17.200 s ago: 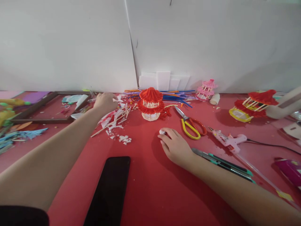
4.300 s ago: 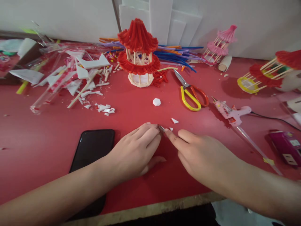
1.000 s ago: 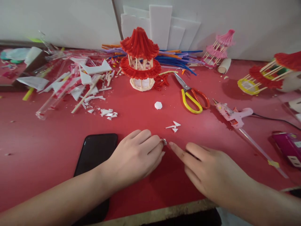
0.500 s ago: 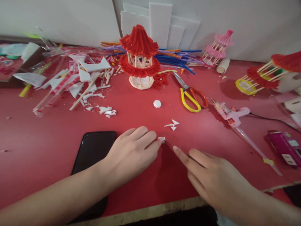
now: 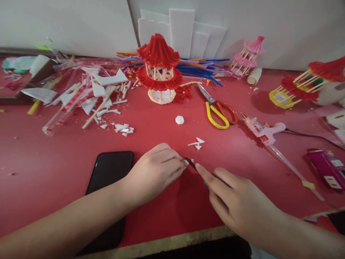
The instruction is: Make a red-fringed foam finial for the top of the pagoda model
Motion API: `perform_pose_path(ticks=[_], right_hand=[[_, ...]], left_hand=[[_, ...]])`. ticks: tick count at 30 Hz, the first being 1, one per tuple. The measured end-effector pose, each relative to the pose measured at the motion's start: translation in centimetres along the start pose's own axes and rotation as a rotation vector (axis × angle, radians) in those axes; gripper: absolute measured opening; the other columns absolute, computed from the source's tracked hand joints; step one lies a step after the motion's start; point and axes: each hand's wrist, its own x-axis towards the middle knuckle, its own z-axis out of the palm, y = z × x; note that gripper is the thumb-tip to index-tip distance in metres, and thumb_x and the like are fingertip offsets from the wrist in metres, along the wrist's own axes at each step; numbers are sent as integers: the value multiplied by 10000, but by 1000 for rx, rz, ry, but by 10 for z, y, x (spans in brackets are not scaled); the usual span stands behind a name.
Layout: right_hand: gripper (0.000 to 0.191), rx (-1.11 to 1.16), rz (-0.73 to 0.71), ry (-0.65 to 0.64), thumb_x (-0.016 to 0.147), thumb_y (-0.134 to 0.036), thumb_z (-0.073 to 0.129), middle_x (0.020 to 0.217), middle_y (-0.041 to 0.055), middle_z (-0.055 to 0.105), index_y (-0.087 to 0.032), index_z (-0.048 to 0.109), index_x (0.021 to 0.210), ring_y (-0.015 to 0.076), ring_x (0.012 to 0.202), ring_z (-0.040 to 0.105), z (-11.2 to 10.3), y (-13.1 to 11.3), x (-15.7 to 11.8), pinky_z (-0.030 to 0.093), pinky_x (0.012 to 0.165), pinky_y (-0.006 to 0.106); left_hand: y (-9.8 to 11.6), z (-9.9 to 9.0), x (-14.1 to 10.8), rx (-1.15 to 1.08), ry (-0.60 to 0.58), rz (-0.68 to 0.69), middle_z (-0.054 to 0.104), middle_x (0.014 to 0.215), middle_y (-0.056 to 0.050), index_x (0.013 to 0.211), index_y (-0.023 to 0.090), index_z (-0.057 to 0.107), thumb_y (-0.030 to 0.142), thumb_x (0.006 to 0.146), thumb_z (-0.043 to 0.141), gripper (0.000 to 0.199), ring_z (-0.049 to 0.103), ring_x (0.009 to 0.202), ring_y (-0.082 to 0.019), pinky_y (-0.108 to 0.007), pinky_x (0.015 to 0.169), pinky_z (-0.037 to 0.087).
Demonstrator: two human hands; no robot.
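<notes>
Pinching a small white piece (image 5: pixel 185 163), we hold it at the tips of our left hand (image 5: pixel 155 172), whose fingers are bent and pressed together; the thumb is mostly hidden. The piece is back from the near edge of the table (image 5: pixel 151 133), roughly midway along the stretch in view. Our right hand (image 5: pixel 233 198) holds a cutter (image 5: pixel 191 163), the index finger stretched along it and the others curled round a handle of which only a green bit shows.

A moment ago the piece showed a broader white face past our left fingertips; now only a small corner peeps out, and a sliver (image 5: pixel 192 160) shows just beyond the blade. We take this to mean that a cut has gone through and the piece is a little smaller, though we cannot tell if the sliver is wholly free. Three scraps (image 5: pixel 199 140) lie where they did, a little nearer the far edge. Beyond them a many-sided white disc (image 5: pixel 179 120) also stays put, between our hands and the red-roofed model (image 5: pixel 159 52) by the far edge. Our left forearm crosses a phone (image 5: pixel 110 165) that reaches toward the near edge.
</notes>
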Motion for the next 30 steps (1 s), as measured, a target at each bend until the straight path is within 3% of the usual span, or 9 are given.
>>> perform_pose_path(ticks=[12,19,24,30], right_hand=[[663,-291,-90,6,698,-38,581,715,25,571,-28,538,1359,158,525,559,4,-12,7,421,351,280],[694,-209,-102,-107,685,-10,533,824,85,671,-16,505,1378,180,609,589,0,-12,-5,456,379,287],[670,-185,-112,-195,655,4,456,890,152,707,-59,593,1308,210,617,596,-5,-15,-13,469,385,299],[633,-108,-69,-140,795,-67,419,832,112,675,-52,469,1426,166,512,540,-5,-15,-31,479,404,288]], left_hand=[[1,2,-1,83,-28,41,684,764,-30,792,172,658,134,988,456,284,640,743,-155,-306,730,527],[4,3,-1,62,-18,23,682,781,-36,837,168,669,159,996,456,266,632,754,-155,-296,721,530],[6,2,-1,45,-16,12,690,806,-53,844,144,671,153,979,498,219,623,764,-162,-302,724,533],[2,3,0,42,15,-19,688,784,-42,775,157,650,184,953,559,202,611,735,-160,-305,720,518]])
